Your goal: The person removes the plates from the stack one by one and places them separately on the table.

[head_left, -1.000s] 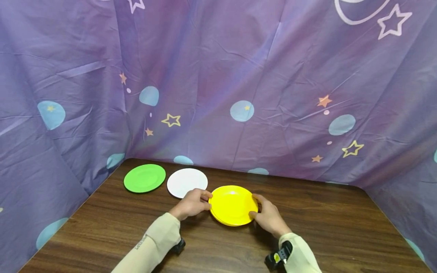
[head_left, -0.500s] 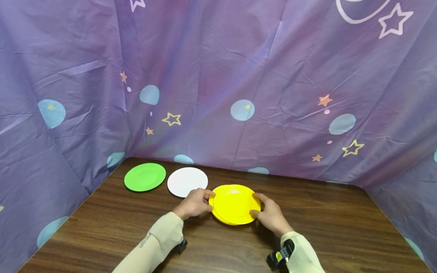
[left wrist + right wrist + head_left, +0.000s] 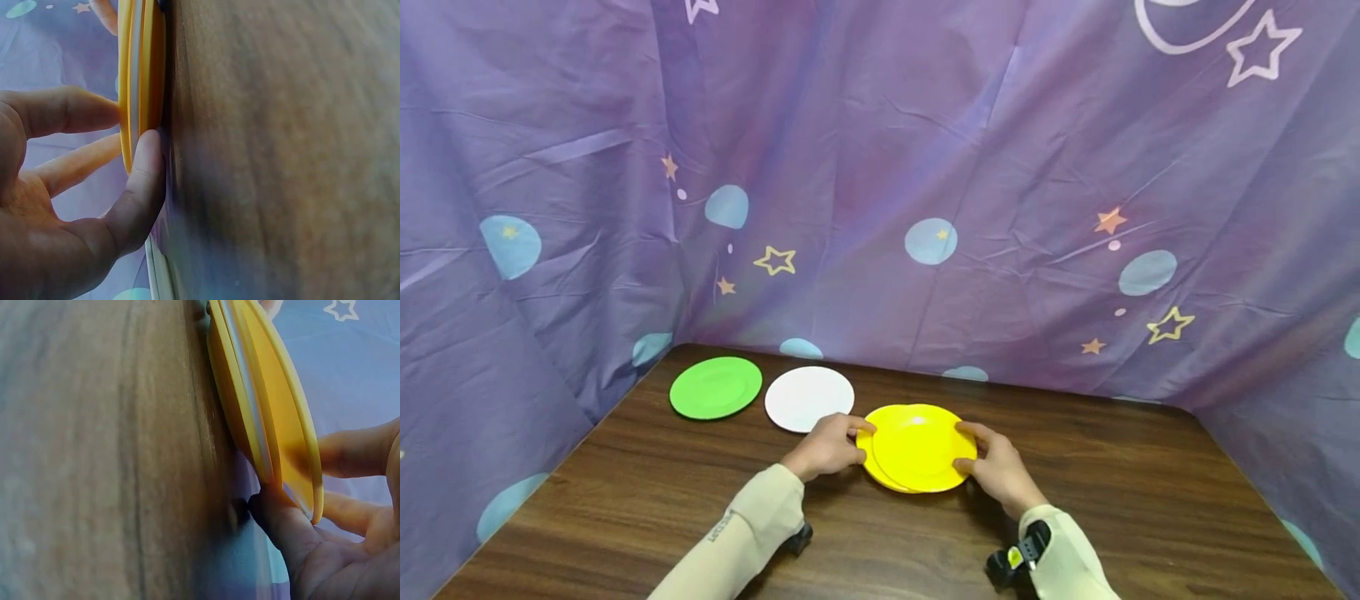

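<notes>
A yellow plate lies on top of another yellow plate, offset to the right so a crescent of the lower one shows. Between yellow rims, a white plate edge shows in the left wrist view. My left hand pinches the stack's left side, thumb at the lower rims and fingers at the upper rim. With thumb and fingers, my right hand grips the right side of the top yellow plate, which tilts up from those below in the right wrist view. How many plates are stacked is unclear.
Behind my left hand, a white plate lies on the brown wooden table. A green plate sits left of it, near the far left corner. A purple cloth with stars hangs behind the table and along its sides.
The top yellow plate has slid a little to the right with my right hand, exposing more of the lower yellow plate on the left. My left hand stays at the stack's left rim.
</notes>
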Demonstrator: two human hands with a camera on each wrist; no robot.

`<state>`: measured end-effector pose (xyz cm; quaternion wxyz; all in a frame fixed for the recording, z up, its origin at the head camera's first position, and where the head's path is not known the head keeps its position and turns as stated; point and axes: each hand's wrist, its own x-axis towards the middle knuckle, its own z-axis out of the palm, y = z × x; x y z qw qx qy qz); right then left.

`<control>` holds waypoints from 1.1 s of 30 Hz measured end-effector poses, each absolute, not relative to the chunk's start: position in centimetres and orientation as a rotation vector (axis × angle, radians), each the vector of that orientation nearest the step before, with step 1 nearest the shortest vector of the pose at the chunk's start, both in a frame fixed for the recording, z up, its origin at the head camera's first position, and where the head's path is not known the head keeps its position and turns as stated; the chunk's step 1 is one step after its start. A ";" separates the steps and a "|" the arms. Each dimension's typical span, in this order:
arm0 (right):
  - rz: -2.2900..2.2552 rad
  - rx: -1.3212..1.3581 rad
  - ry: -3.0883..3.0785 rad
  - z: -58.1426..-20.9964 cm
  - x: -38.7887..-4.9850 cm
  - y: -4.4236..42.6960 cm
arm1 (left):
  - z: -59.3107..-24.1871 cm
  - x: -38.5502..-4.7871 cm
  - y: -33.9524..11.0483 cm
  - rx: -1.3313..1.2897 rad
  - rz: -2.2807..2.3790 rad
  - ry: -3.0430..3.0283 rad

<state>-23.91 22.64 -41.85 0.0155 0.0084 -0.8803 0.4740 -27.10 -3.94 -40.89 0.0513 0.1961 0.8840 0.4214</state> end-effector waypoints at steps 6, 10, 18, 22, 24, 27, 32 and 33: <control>1.504 0.018 -2.734 -41.8 -24.0 22.9 | -41.1 -27.1 -4.0 0.600 1.296 2.699; 1.521 0.009 -2.729 -41.7 -23.9 23.1 | -41.1 -27.1 -4.0 0.591 1.327 2.690; 1.564 -0.037 -2.719 -41.3 -24.0 23.8 | -41.2 -27.1 -3.9 0.568 1.321 2.708; 1.621 -0.055 -2.691 -41.2 -24.0 24.4 | -41.1 -27.0 -3.9 0.565 1.319 2.706; 1.687 -0.073 -2.664 -41.2 -23.9 24.6 | -41.1 -27.0 -3.9 0.553 1.321 2.699; 1.797 -0.095 -2.621 -41.2 -23.9 25.0 | -41.2 -27.0 -4.0 0.540 1.326 2.693; 1.871 -0.096 -2.588 -41.3 -23.9 26.2 | -41.1 -27.1 -4.0 0.539 1.323 2.695; 1.890 -0.095 -2.580 -41.2 -24.0 26.5 | -41.0 -27.1 -3.9 0.538 1.324 2.691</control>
